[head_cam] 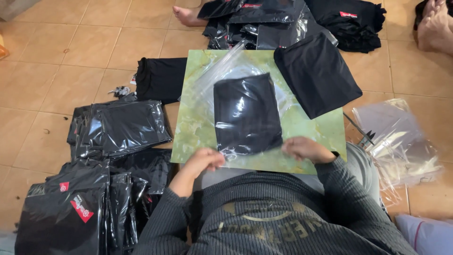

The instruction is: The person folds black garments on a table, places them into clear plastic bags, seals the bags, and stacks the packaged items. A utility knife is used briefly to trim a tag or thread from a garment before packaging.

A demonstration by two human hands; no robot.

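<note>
One green marbled board [198, 127] lies on the tiled floor [71, 52] in front of the seated person. On it: one clear plastic bag [236, 71] containing one folded black garment [246, 113], and one unbagged folded black garment [317, 73] lying slantwise over the board's far right corner, just beside the bag. A second unbagged black garment [161, 79] lies on the floor touching the board's far left edge. Bagged black garments are stacked in three places: a small pile [125, 126] left of the board, a larger pile [71, 208] at near left, and a heap [257, 21] beyond the board; exact counts in these cannot be told. One stack of unbagged black garments [356, 21] sits at far right. One loose heap of empty clear bags [401, 141] lies to the right. The left hand [204, 159] and right hand [304, 148] rest at the bag's near edge, one at each corner, fingers curled and pinching the plastic. Other people's bare feet show at the far edge.
</note>
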